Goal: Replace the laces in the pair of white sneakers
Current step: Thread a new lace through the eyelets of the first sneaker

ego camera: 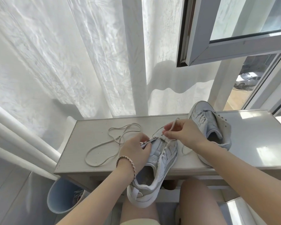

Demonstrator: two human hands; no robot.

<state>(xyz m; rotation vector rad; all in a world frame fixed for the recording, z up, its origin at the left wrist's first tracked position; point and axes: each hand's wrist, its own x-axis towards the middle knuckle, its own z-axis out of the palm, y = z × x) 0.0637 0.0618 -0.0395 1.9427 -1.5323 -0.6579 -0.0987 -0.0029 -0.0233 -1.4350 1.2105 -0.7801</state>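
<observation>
Two white sneakers: the near sneaker point(165, 157) lies over the table point(91, 125) edge. The left hand point(135, 150) fingers grip its eyelet side, and the right hand point(183, 132) fingers pinch its lace point(174, 122). The second sneaker point(208, 120) is behind, and a loose lace point(119, 136) lies to the left.

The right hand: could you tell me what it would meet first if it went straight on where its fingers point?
Likely the left hand gripping the near sneaker, though depth is unclear.

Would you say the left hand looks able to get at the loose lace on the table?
Probably yes: the loose lace lies just beside the left hand, nothing between, though it holds the sneaker.
</observation>
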